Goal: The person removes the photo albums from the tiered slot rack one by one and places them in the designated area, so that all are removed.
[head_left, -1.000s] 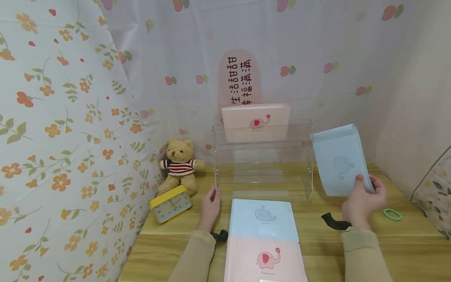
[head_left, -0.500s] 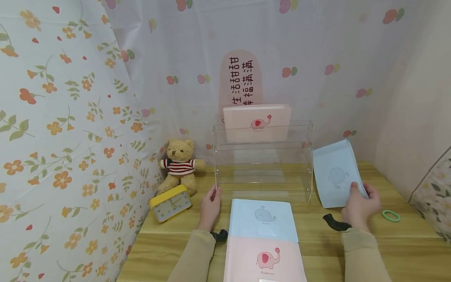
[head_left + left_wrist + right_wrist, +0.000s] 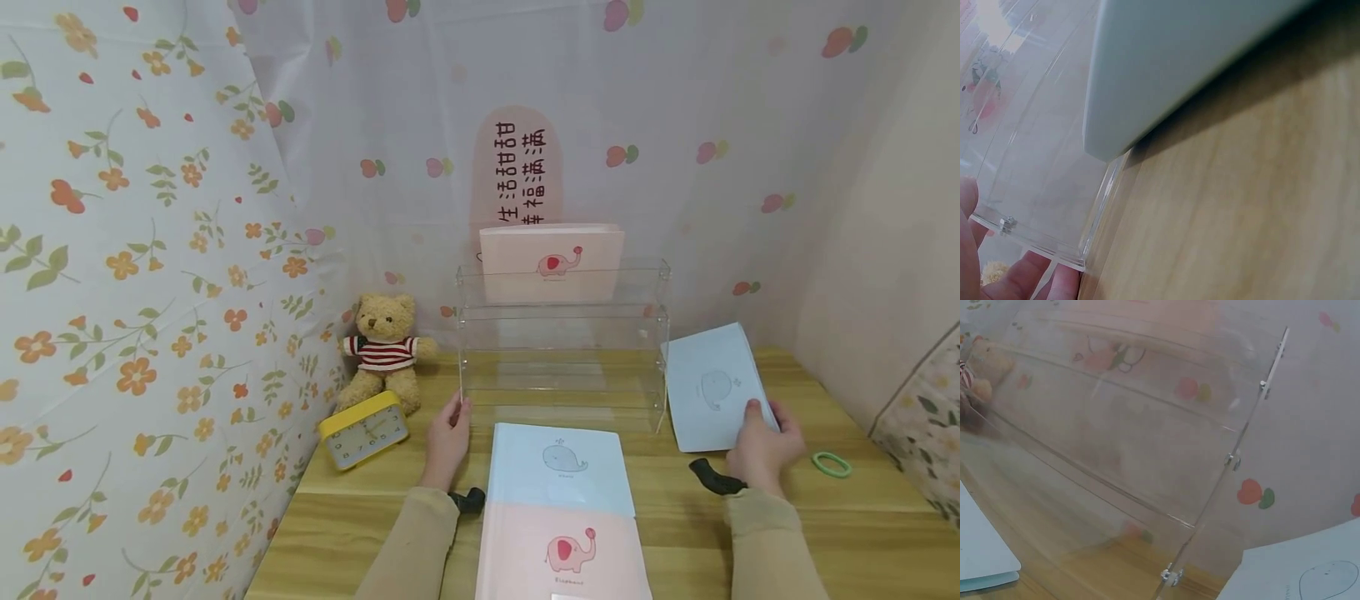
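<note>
My right hand [image 3: 767,450] pinches the lower right edge of a pale blue whale notebook [image 3: 701,367], thumb on its cover. The notebook stands tilted, low over the table, beside the right side of a clear acrylic tiered rack [image 3: 562,367]. In the right wrist view, part of this whale notebook [image 3: 1329,578] shows at the lower right. My left hand [image 3: 447,446] holds the rack's lower left side panel; the left wrist view has its fingers [image 3: 1022,275] around the panel edge. A pink elephant notebook [image 3: 551,262] stands in the rack's top tier.
Before the rack lie another blue whale notebook [image 3: 558,467] and a pink elephant notebook [image 3: 562,554], overlapping. A teddy bear [image 3: 385,350] and a yellow clock [image 3: 365,431] sit at the left. A green ring [image 3: 831,464] lies right of my right hand.
My right hand has lowered the blue whale notebook toward the table and shifted slightly left. My left hand stays on the rack, and the head view has turned a little.
</note>
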`<action>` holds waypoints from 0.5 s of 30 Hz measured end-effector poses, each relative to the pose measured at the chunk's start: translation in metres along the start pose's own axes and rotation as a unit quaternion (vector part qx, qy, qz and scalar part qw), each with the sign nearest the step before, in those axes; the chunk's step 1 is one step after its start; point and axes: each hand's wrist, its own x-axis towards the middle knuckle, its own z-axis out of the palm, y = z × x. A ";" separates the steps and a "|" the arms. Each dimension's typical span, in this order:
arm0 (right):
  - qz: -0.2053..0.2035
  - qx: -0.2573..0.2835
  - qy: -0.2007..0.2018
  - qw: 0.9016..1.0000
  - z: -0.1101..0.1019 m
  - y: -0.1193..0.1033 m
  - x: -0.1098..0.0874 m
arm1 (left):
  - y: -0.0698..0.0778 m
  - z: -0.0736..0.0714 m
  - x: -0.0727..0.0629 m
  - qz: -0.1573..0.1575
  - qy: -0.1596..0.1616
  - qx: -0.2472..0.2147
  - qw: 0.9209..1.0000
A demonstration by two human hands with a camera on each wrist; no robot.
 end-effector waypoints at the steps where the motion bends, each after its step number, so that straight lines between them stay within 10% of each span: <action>1: 0.003 0.000 0.001 1.000 0.000 0.001 0.001 | 0.001 0.000 -0.001 -0.005 -0.003 -0.002 1.000; 15: 0.026 0.018 -0.015 0.999 -0.005 0.005 0.012 | 0.001 -0.002 -0.001 -0.010 -0.010 -0.010 1.000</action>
